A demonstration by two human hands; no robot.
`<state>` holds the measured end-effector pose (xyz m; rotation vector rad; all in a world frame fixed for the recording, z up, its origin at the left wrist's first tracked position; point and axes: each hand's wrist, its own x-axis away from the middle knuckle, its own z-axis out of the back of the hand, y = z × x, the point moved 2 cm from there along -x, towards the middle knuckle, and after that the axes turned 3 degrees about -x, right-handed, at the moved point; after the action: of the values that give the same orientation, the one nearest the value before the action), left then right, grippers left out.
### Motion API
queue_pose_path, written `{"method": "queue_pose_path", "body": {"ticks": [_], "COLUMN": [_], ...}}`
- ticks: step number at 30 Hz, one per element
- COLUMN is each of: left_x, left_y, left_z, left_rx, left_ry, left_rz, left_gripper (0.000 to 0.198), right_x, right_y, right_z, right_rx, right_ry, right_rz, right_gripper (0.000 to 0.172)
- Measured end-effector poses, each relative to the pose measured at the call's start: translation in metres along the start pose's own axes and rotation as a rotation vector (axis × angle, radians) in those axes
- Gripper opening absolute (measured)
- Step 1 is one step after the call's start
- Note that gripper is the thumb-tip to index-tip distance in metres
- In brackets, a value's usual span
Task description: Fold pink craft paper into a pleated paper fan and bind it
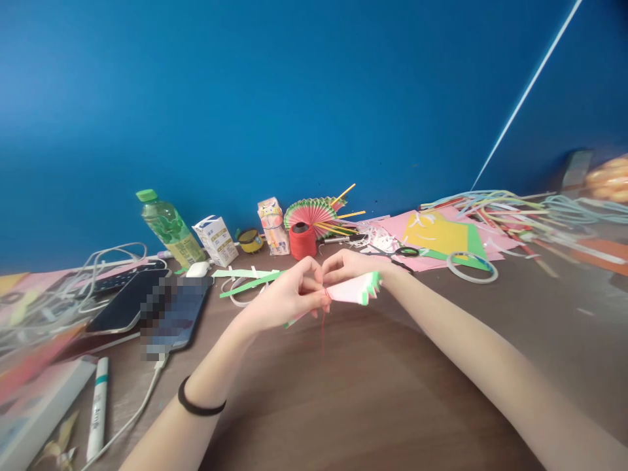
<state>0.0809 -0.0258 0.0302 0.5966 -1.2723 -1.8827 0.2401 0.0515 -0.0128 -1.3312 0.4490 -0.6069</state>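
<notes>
Above the middle of the table, a pleated pink paper fan (350,290) with green zigzag edges is folded into a narrow bundle. My left hand (287,294) is closed on its middle, finger and thumb pinching there. Red thread (322,333) circles the bundle at the pinch, and a loose end hangs down. My right hand (346,265) is closed behind the fan, its fingertips together near the thread; the fan partly covers this grip. Behind my hands stands a spool of red thread (303,242).
An opened pink-and-green paper fan (314,217) leans behind the spool. Black-handled scissors (407,252), coloured paper sheets (436,232) and a tape roll (471,268) lie at right. Phones (130,299), cables, a marker (98,409), a bottle (169,226) and a carton (216,241) occupy the left.
</notes>
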Motion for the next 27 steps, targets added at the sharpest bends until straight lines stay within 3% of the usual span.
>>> {"method": "queue_pose_path", "body": {"ticks": [5, 9, 14, 17, 22, 27], "left_x": [-0.001, -0.004, -0.008, -0.009, -0.01, -0.011], "left_y": [-0.002, -0.013, -0.023, -0.027, -0.036, -0.04], "left_z": [0.013, 0.024, 0.032, 0.035, 0.039, 0.037], "left_rx": [0.204, 0.272, 0.239, 0.176, 0.002, -0.067], "left_ry": [0.101, 0.269, 0.432, 0.476, 0.563, 0.551], "left_rz": [-0.082, -0.089, -0.07, -0.054, 0.04, 0.08], "left_gripper": [0.022, 0.018, 0.017, 0.021, 0.031, 0.035], "right_x": [-0.009, -0.013, -0.014, -0.012, -0.008, -0.005], "right_y": [0.011, 0.009, 0.001, -0.006, -0.02, -0.025], "right_z": [-0.015, -0.025, -0.03, -0.031, -0.031, -0.033], "right_rx": [-0.425, -0.445, -0.448, -0.38, -0.056, 0.097], "right_ry": [-0.017, -0.033, 0.098, 0.142, 0.267, 0.341], "right_rz": [0.029, 0.055, 0.047, 0.054, 0.125, 0.149], "right_gripper": [0.027, 0.021, 0.017, 0.016, 0.016, 0.016]}}
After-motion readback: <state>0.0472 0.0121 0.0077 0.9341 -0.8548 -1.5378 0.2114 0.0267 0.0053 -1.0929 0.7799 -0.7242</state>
